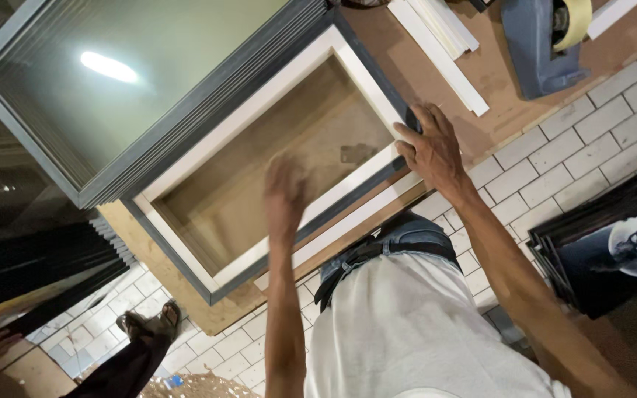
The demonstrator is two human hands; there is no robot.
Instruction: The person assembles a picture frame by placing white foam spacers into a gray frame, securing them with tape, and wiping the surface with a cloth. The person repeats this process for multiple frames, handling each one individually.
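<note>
Grey-edged picture frame [259, 169] with a white inner lining lies flat on the brown board surface [495, 81], its near rail just in front of the person's waist. The right hand [430, 151] rests on the frame's right corner, grip open, fingers spread over the grey edge. The left hand [285, 186] is over the near rail, too blurred to tell its grip. A stack of glazed frames [134, 81] overlaps the frame's far side. White strips [444, 51] and a tape dispenser [543, 44] lie beyond.

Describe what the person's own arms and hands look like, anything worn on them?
Both arms are bare from the elbow down, with no sleeves, gloves, watch or rings visible. The left hand is motion-blurred, so fine detail is unclear; the right hand is sharp.
</note>
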